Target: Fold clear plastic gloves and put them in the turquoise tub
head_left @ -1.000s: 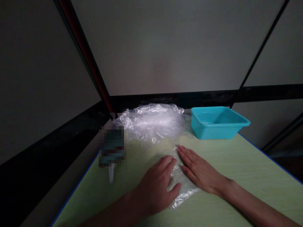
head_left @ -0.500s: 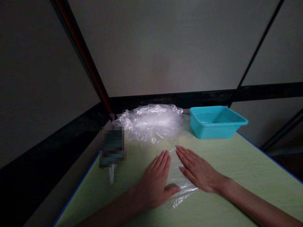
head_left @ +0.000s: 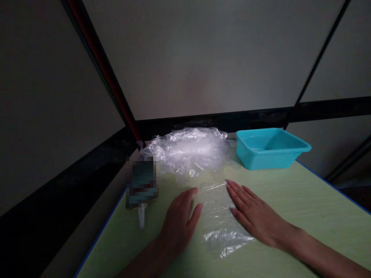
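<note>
A thin clear plastic bag lies flat on the pale green table, with creases across its lower part. Along its right edge, my right hand rests palm down with fingers stretched out, holding nothing. To the left of the bag is my left hand, its thumb and fingers apart and curved, with nothing between them. The left fingertips are close to the bag's left edge; I cannot tell whether they touch it. Beyond both hands sits a heap of crumpled clear plastic bags.
A turquoise plastic basin stands at the back right of the table. On the left lies a blurred-out dark item with a pale handle-like strip. A wall with dark trim borders the table's back.
My left hand has come off the bag and shifted left, its fingers now curved. My right hand has slid slightly right, and more of the bag shows. The view has turned a little.
</note>
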`<action>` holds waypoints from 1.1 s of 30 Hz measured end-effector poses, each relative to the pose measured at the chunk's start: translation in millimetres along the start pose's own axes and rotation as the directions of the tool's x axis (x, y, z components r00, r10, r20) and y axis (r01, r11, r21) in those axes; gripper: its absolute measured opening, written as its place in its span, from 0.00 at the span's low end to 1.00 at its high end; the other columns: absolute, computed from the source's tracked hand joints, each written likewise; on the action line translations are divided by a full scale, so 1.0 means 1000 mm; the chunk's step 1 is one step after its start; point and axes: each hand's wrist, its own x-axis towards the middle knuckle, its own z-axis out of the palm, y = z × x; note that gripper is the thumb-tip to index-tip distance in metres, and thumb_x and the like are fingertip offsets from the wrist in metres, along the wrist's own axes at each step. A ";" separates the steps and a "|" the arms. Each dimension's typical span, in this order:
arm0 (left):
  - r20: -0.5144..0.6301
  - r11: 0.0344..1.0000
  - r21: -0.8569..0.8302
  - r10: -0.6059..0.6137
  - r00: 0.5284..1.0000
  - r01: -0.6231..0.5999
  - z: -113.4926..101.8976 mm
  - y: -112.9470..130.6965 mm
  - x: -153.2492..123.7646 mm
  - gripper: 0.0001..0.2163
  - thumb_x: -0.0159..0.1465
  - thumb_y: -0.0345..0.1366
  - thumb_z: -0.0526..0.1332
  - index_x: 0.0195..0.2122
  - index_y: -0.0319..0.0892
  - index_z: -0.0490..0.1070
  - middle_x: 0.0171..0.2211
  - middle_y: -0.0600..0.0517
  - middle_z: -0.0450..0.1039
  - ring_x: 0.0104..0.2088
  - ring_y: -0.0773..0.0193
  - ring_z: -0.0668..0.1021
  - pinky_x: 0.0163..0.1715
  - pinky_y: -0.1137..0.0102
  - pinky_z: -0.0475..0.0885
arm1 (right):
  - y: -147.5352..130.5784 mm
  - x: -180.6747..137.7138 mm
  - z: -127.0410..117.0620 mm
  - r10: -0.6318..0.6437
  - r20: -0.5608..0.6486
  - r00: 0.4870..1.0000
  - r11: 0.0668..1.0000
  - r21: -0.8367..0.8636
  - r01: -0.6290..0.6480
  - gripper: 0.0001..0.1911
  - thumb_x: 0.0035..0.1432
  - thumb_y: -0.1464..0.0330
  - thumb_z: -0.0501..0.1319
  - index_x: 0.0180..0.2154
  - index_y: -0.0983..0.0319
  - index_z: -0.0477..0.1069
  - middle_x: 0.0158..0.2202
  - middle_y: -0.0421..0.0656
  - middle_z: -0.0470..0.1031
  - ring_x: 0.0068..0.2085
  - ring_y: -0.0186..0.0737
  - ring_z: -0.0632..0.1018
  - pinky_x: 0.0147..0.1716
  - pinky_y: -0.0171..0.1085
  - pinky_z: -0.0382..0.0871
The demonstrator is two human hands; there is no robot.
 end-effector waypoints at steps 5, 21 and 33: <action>0.025 1.000 -0.011 0.030 0.999 -0.030 -0.001 0.001 0.001 0.14 0.62 0.36 0.49 0.47 0.38 0.63 0.45 0.44 0.69 0.46 0.56 0.71 0.47 0.59 0.65 | 0.000 -0.008 -0.002 0.048 -0.022 0.999 0.999 -0.011 -0.048 0.29 0.62 0.61 0.41 0.60 0.69 0.39 0.61 0.53 0.42 0.61 0.44 0.47 0.55 0.47 0.52; 0.426 0.925 0.088 0.300 0.853 -0.369 0.016 0.040 0.020 0.37 0.58 0.49 0.53 0.60 0.31 0.40 0.62 0.42 0.36 0.61 0.56 0.42 0.59 0.60 0.43 | 0.003 0.003 0.000 -0.067 -0.021 0.998 0.998 0.016 0.067 0.29 0.62 0.62 0.44 0.60 0.70 0.43 0.61 0.53 0.44 0.61 0.44 0.48 0.57 0.46 0.48; 0.291 0.963 -0.243 0.191 0.938 -0.120 0.000 0.005 0.004 0.26 0.60 0.40 0.53 0.58 0.40 0.49 0.60 0.45 0.47 0.59 0.56 0.55 0.56 0.59 0.53 | 0.005 0.004 -0.010 -0.030 0.047 0.998 0.972 0.235 0.018 0.29 0.62 0.59 0.42 0.61 0.65 0.39 0.62 0.49 0.40 0.61 0.44 0.45 0.57 0.49 0.45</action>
